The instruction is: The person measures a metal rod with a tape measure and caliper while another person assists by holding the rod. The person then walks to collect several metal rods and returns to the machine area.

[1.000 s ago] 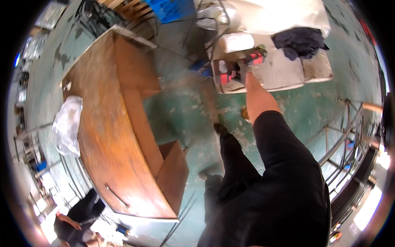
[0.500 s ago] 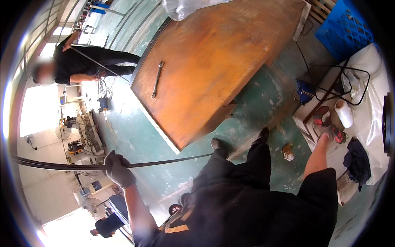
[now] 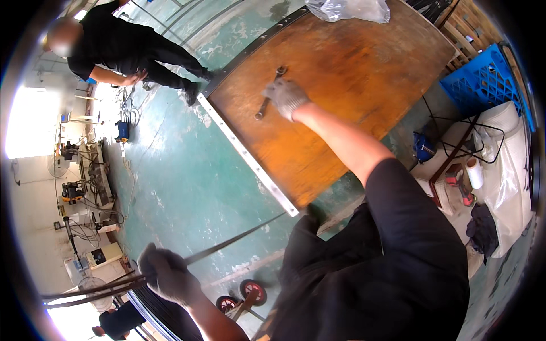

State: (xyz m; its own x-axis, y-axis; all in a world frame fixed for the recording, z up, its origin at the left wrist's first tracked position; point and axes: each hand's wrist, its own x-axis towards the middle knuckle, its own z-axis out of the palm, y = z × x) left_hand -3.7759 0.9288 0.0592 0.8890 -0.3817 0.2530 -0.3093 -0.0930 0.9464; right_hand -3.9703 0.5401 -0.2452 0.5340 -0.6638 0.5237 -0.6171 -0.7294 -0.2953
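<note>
Left hand, gloved, fingers clamped round thin dark metal rods running from low left up toward rusty steel table corner. Long, springy, probably whippy at free ends; better gripped nearer middle, gloves on. Right hand, gloved, fingers loosely curled, over table, just beside combination wrench; touching or not, cannot tell. Wrench stiff, small, fairly heavy, likely easiest taken mid-shank.

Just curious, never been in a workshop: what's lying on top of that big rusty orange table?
On the rusty orange metal table lie a grey steel wrench, with the gloved right hand just beside it, and a crumpled clear plastic bag at the far edge. Anything beneath the hand and forearm is covered.
</note>
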